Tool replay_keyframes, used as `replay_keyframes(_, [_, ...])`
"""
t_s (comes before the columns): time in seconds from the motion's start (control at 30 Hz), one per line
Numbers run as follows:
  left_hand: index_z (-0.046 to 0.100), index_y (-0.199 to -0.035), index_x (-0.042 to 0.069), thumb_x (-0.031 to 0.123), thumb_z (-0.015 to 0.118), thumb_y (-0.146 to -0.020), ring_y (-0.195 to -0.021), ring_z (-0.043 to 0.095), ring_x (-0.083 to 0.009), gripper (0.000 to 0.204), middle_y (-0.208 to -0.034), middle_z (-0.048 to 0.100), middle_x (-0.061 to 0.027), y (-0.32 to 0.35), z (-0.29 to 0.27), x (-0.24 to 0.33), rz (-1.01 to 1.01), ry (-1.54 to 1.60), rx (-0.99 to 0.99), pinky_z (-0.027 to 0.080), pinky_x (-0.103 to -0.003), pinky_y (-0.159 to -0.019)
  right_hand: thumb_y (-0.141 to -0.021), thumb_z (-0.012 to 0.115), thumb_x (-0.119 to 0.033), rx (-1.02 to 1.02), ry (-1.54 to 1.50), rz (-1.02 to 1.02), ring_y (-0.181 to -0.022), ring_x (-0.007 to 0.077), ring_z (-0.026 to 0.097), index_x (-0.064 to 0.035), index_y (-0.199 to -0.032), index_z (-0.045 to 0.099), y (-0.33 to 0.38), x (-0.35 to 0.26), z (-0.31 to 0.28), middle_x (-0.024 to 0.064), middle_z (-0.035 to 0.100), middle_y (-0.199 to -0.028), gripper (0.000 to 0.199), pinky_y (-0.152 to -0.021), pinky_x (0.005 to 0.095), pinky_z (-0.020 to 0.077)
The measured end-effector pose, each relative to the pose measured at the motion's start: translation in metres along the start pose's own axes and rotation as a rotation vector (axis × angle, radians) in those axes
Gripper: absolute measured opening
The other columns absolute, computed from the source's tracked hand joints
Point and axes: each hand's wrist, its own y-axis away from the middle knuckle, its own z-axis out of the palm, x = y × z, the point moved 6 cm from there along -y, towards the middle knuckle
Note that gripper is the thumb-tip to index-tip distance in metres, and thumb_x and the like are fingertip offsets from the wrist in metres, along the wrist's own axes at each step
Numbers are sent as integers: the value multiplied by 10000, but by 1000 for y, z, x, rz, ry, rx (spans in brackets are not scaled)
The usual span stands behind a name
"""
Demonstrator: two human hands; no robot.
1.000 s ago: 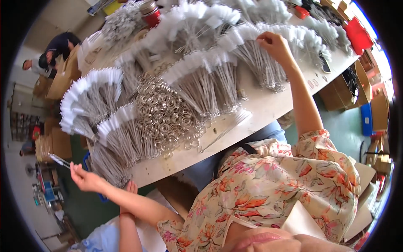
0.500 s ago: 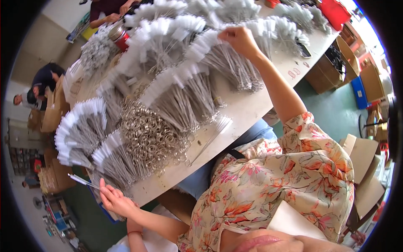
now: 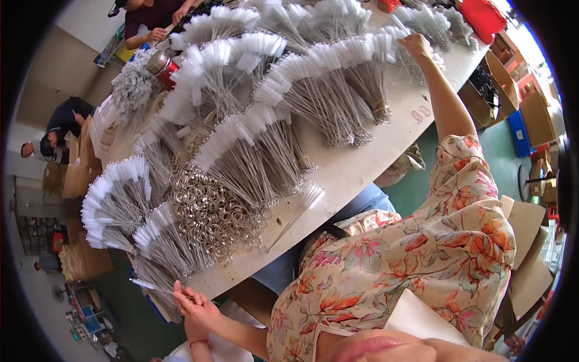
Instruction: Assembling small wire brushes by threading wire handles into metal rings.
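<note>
A single thin wire brush (image 3: 158,288) with a white bristle tip is pinched between the fingers of the left hand (image 3: 194,306), low at the near edge of the table (image 3: 338,175), beside a fanned bundle of brushes (image 3: 158,244) that hangs over that edge. The right hand (image 3: 417,44) is stretched out on a raised arm to the far side of the table, where its fingers are closed about the white tips of another fanned bundle (image 3: 395,42); what exactly is gripped cannot be told. Between the two hands the pale tabletop is covered with many such bundles, wire stems gathered and white bristle ends spread in arcs. A heap of metal rings (image 3: 208,211) lies near the left side, just beside the nearest fans, and a few loose brushes (image 3: 300,208) are seen close to the table's near edge. A red and silver can (image 3: 161,65) stands at the far left, and other people (image 3: 57,130) are seen beyond the table.
</note>
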Motion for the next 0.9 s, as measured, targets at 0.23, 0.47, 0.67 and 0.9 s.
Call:
replay_keyframes(0.23, [501, -1155, 34, 302, 445, -949, -573, 302, -28, 343, -765, 420, 14, 14, 8, 0, -102, -4, -131, 250, -168, -456, -664, 670, -420, -12, 104, -107, -911, 269, 622, -176, -861, 702, -19, 8, 11, 108, 662, -949, 314, -799, 387, 480])
replay_keyframes(0.47, [545, -1017, 28, 311, 505, -907, -595, 290, -63, 306, -686, 307, 41, 6, 46, -2, 26, 310, -306, 262, -226, -536, -882, 444, -193, 1052, -13, -739, -756, 293, 594, -129, -955, 605, 18, -57, -122, 100, 604, -782, 187, -650, 383, 474])
replay_keyframes(0.67, [562, -1097, -48, 167, 455, -941, -491, 342, -43, 287, -628, 426, 16, 38, 118, 32, 329, -11, -398, 291, -180, -414, -903, 374, -95, -538, -1415, -943, -992, 205, 562, -21, -964, 553, 263, -252, -89, 102, 529, -1108, 204, -880, 347, 446])
replay_keyframes(0.9, [569, -1091, 22, 10, 563, -840, -620, 559, -139, 251, -832, 565, -74, 27, 149, 35, 639, -347, -314, 447, -248, -547, -947, 454, -192, -1519, -1381, -836, -987, 142, 505, -29, -1084, 520, 534, -339, -25, 83, 528, -1073, 223, -842, 283, 434])
